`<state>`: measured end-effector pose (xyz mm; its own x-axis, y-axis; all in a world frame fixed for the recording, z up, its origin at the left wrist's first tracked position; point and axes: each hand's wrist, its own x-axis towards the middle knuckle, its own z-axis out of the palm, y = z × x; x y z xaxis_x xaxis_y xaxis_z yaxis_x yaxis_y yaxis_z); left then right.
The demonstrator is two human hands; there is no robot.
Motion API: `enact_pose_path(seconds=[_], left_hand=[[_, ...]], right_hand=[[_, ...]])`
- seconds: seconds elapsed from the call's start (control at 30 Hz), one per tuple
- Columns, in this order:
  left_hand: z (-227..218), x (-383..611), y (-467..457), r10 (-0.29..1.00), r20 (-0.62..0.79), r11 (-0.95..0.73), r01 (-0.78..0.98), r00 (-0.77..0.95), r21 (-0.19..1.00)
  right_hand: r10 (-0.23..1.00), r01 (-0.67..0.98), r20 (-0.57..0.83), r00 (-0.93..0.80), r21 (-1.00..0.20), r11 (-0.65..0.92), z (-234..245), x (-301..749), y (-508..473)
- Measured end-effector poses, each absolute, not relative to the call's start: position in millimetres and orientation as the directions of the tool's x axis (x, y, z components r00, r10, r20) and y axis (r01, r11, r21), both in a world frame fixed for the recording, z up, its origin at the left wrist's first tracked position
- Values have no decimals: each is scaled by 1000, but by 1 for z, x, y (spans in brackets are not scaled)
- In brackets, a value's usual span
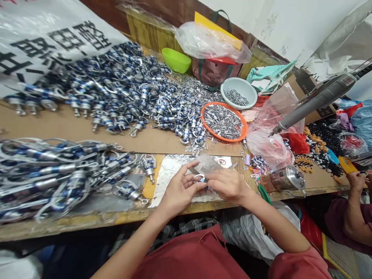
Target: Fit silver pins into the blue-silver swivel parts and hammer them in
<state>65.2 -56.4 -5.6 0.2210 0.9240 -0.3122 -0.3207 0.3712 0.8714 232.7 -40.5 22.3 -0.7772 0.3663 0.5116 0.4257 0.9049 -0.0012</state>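
My left hand (178, 190) and my right hand (229, 185) meet at the table's front edge, both pinched on one small blue and silver metal clip (202, 179) with a curved loop. My fingers cover most of it. A clear plastic bag (207, 163) lies just behind the hands on a pale sheet (170, 170). Large heaps of the same blue and silver clips lie to the left (58, 174) and across the back of the table (116, 85). An orange tray (242, 122) of small silver parts sits beyond my right hand.
A pale bowl (251, 88) of silver pins and a green bowl (176, 60) stand at the back. A hanging power screwdriver (314, 101) points down at right. A steel jar (287, 179) lies near the edge. Another person's arm (353, 205) rests at far right.
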Motion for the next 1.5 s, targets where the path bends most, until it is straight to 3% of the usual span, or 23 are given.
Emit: enact_pose_path(seconds=[0.13, 0.27, 0.47, 0.6, 0.7, 0.8, 0.87, 0.9, 0.97, 1.03, 1.2, 1.37, 1.5], left_hand=[[-4, 65, -57, 925, -311, 369, -327, 218, 870], [-6, 65, -57, 928, -313, 366, -325, 204, 872], [-10, 65, -56, 927, -306, 364, -334, 214, 869], [-10, 65, -57, 930, -308, 359, -327, 198, 874], [-10, 65, -57, 925, -318, 371, -322, 205, 871], [-12, 65, -57, 928, -315, 365, -309, 200, 878], [-12, 65, -56, 934, -309, 352, -303, 181, 886], [-12, 65, -56, 935, -308, 349, -302, 175, 887], [-12, 65, -56, 934, -312, 352, -303, 174, 885], [-11, 65, -56, 931, -320, 361, -306, 179, 881], [-9, 65, -56, 931, -326, 362, -315, 162, 877], [-9, 66, -57, 933, -314, 355, -323, 172, 877], [-10, 66, -57, 937, -309, 346, -316, 161, 883]], right_hand=[[282, 388, 437, -854, 173, 905, 32, 230, -42], [285, 395, 387, -877, 242, 886, 36, 230, -46], [406, 491, 348, -845, 206, 846, 33, 231, -61], [511, 564, 393, -764, 23, 826, 25, 239, -66], [783, 830, 432, -447, -125, 543, 13, 264, -68], [978, 979, 156, -138, -131, 159, 0, 296, -71], [996, 981, -18, -84, -178, 80, -5, 311, -73], [996, 970, -37, -81, -233, 71, -6, 315, -74], [995, 934, 60, -85, -344, 100, -1, 313, -77], [963, 888, 226, -145, -400, 228, 10, 302, -80], [799, 764, 429, -421, -307, 567, 43, 266, -86], [790, 788, 298, -535, -161, 594, 38, 255, -88], [810, 808, 313, -495, -176, 562, 25, 260, -93]])
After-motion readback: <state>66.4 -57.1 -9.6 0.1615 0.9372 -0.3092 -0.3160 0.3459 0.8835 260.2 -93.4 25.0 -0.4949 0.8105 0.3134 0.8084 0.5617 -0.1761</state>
